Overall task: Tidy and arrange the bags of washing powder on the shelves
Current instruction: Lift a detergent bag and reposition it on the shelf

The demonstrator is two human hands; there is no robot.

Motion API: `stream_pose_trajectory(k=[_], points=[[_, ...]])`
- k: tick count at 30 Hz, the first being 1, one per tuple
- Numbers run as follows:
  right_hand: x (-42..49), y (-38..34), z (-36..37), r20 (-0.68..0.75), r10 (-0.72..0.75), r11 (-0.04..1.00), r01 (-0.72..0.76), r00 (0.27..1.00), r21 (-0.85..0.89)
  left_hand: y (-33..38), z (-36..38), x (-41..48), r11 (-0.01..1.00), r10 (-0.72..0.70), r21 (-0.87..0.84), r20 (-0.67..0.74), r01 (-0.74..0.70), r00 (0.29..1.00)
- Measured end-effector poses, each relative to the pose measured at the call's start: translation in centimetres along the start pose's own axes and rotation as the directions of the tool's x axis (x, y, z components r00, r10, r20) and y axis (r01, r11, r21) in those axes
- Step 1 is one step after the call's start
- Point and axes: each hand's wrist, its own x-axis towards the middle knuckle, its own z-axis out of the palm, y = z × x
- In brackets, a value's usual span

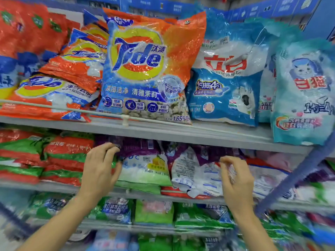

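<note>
Purple and white plastic, glossy and crinkled: two bags of washing powder stand side by side on the middle shelf (54, 187). The front-facing bag (143, 167) stands upright, long axis vertical, print outward. The left hand (100, 169) curls its fingers (110, 148) round its purple top corner. The back-facing bag (192, 171) shows its barcode and small print and leans slightly. The right hand (236, 182) pinches its crumpled edge. The upper shelf (181, 135) holds an upright orange bag (145, 66) and blue bags (226, 84).
</note>
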Motion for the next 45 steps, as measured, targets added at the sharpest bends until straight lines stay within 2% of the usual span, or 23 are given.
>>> stream_pose_trajectory(k=[3,5,8,11,13,16,18,22,24,26,28,29,31,33,35,39,42,45], points=[[-2.6,3.3,0.2,0.126,0.129,0.987,-0.116,0.984,-0.108,0.1,1.7,-2.1,0.984,-0.162,0.124,0.278,0.131,0.947],[-3.3,5.5,0.7,0.208,0.211,0.967,-0.173,0.955,-0.187,0.4,2.9,-2.6,0.974,-0.201,0.166,0.341,0.152,0.918],[-3.2,8.3,2.0,0.33,0.257,0.947,-0.168,0.909,-0.275,1.1,5.1,-2.0,0.968,-0.211,0.203,0.335,0.148,0.918],[-1.8,9.8,3.8,0.331,0.226,0.936,-0.11,0.916,-0.335,2.2,7.2,-0.5,0.959,-0.262,0.191,0.322,0.209,0.91],[-0.5,9.8,5.3,0.303,0.172,0.931,-0.054,0.937,-0.361,2.5,8.6,-0.1,0.963,-0.24,0.197,0.326,0.182,0.914],[1.4,9.5,7.6,0.31,0.02,0.93,0.096,0.95,-0.354,2.3,10.3,-1.1,0.949,-0.216,0.296,0.352,0.11,0.911],[2.5,9.5,9.0,0.326,-0.03,0.913,0.158,0.945,-0.375,1.9,11.1,-1.6,0.932,-0.211,0.351,0.339,0.085,0.917],[4.5,9.6,11.2,0.343,-0.091,0.804,0.272,0.935,-0.528,1.5,11.9,-2.0,0.919,-0.199,0.388,0.305,0.069,0.931],[5.2,9.1,12.3,0.409,-0.185,0.757,0.395,0.893,-0.52,1.6,12.0,-2.0,0.918,-0.195,0.389,0.297,0.068,0.935],[5.3,8.5,13.6,0.569,-0.276,0.695,0.569,0.775,-0.44,1.6,12.0,-2.0,0.917,-0.197,0.392,0.293,0.071,0.935],[5.2,8.5,14.9,0.708,-0.29,0.6,0.699,0.644,-0.39,1.7,11.9,-2.0,0.917,-0.197,0.391,0.292,0.071,0.936],[5.0,8.6,15.4,0.73,-0.282,0.586,0.714,0.623,-0.383,1.7,11.8,-1.9,0.918,-0.196,0.391,0.291,0.07,0.936],[4.6,8.6,15.7,0.682,-0.318,0.623,0.688,0.659,-0.373,1.7,11.8,-2.0,0.918,-0.195,0.391,0.292,0.069,0.936],[4.3,8.3,15.8,0.578,-0.414,0.613,0.684,0.704,-0.394,1.8,11.8,-2.0,0.92,-0.197,0.386,0.292,0.073,0.936],[4.1,8.1,15.6,0.514,-0.47,0.608,0.685,0.717,-0.401,1.8,11.6,-2.0,0.923,-0.197,0.378,0.293,0.077,0.936],[3.0,8.6,14.3,0.363,-0.489,0.749,0.595,0.793,-0.292,1.9,11.4,-2.0,0.933,-0.201,0.35,0.31,0.085,0.929],[1.7,8.4,12.1,0.253,-0.405,0.868,0.457,0.878,-0.194,2.0,11.3,-1.8,0.937,-0.211,0.338,0.348,0.088,0.913],[0.9,7.6,9.2,0.239,-0.163,0.985,0.17,0.957,-0.008,1.8,10.8,-1.6,0.946,-0.212,0.314,0.419,0.079,0.883]])
